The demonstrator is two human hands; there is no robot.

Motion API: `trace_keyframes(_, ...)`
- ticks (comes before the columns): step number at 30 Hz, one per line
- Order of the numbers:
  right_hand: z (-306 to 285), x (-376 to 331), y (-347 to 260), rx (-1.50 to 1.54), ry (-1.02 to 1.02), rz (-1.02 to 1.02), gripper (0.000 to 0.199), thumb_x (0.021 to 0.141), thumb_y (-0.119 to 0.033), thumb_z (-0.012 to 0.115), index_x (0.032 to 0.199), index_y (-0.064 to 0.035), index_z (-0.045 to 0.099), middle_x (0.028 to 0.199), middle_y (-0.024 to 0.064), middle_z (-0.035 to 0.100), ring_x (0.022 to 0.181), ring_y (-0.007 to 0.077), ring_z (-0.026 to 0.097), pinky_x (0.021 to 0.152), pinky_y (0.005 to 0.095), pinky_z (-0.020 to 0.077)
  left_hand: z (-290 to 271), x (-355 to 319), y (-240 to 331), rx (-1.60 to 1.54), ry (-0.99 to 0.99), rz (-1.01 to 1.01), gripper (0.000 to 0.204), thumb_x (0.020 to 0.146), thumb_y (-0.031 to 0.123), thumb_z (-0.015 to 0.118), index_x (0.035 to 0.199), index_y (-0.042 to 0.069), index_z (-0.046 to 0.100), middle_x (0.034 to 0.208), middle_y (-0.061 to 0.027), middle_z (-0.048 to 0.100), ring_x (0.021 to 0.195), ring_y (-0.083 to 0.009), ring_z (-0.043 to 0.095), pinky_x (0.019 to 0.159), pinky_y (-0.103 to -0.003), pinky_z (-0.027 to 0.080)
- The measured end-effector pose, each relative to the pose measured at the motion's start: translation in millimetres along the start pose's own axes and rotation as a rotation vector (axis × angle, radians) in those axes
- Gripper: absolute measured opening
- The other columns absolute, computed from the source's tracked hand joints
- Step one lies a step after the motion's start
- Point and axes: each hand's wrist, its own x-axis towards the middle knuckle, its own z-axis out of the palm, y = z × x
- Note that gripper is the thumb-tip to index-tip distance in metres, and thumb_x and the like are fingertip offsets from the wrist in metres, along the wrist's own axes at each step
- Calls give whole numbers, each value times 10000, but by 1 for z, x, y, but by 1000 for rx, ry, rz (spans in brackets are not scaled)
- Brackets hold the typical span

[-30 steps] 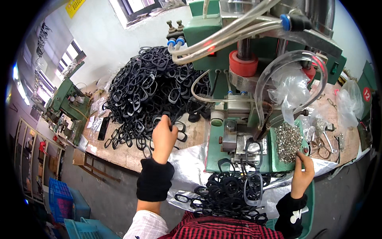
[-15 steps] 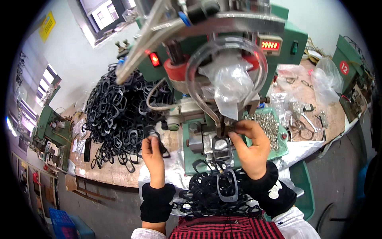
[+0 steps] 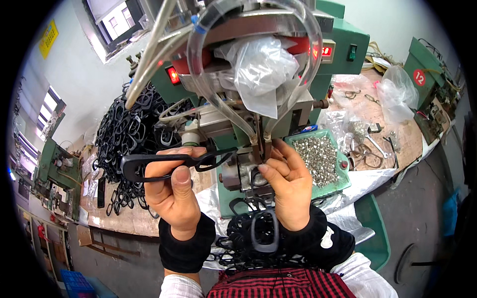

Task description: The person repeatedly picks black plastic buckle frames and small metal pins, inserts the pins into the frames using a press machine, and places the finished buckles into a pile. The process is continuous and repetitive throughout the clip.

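Observation:
My left hand (image 3: 174, 196) grips a black eyeglass frame (image 3: 149, 169) between thumb and fingers, raised left of the machine's head. Its far rim reaches toward the fixture. My right hand (image 3: 290, 186) is closed at the metal fixture, thumb and fingers pinching another dark eyeglass frame (image 3: 257, 183) under the machine's clear feed tubes (image 3: 233, 116); the fingers partly hide it. Below the fixture, a grey-black eyeglass frame (image 3: 266, 231) hangs over a heap of black frames (image 3: 233, 243) at my lap.
A large pile of black eyeglass frames (image 3: 124, 134) lies on the bench to the left. Right of the machine (image 3: 343, 44) stands a green tray (image 3: 343, 181) of small metal parts. Beyond it are a wrench (image 3: 378, 146), loose frames and a plastic bag (image 3: 397, 94).
My left hand has come up and toward the machine, bringing the black eyeglass frame from beside the pile. My right hand stays at the fixture. The whole view has shifted slightly.

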Motion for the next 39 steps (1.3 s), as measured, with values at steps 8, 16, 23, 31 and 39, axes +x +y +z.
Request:
trace_keyframes(8,-16,1,-8,-299,-11,-114,281,889,6,697,1155,40,612,986,104,749,932,114,676,929,268,486,3,-7,5,48,-60,-10,189,1013,125,562,1096,-44,550,1040,-178,618,916,-269,664,826,-348,550)
trace_keyframes(16,-25,9,-2,-463,-79,-287,203,869,-7,699,1064,22,654,924,103,760,969,143,694,1157,428,355,-10,-48,0,-77,71,-248,117,1002,96,563,1087,15,559,1025,-133,617,928,-248,617,847,-367,513)
trace_keyframes(23,-19,8,11,-432,-61,-343,414,868,31,699,1247,53,534,1018,136,750,1036,177,686,993,323,468,-6,0,13,109,-61,48,188,1026,133,542,1154,-5,544,1062,-160,625,961,-231,614,853,-356,512)
trace_keyframes(31,-1,-2,-17,-107,-22,-64,480,908,81,581,1362,54,428,1121,162,708,1168,205,617,1025,316,443,1,0,7,30,1,-24,132,1026,120,535,1074,-2,552,1050,-163,643,896,-225,634,827,-327,511)
trace_keyframes(39,-70,18,-29,-835,-51,-303,330,898,-8,573,1225,13,616,1199,159,678,1153,264,634,1022,353,455,8,-42,-2,251,-633,326,329,731,70,728,1059,90,752,1102,-77,727,838,-263,652,897,-465,554)
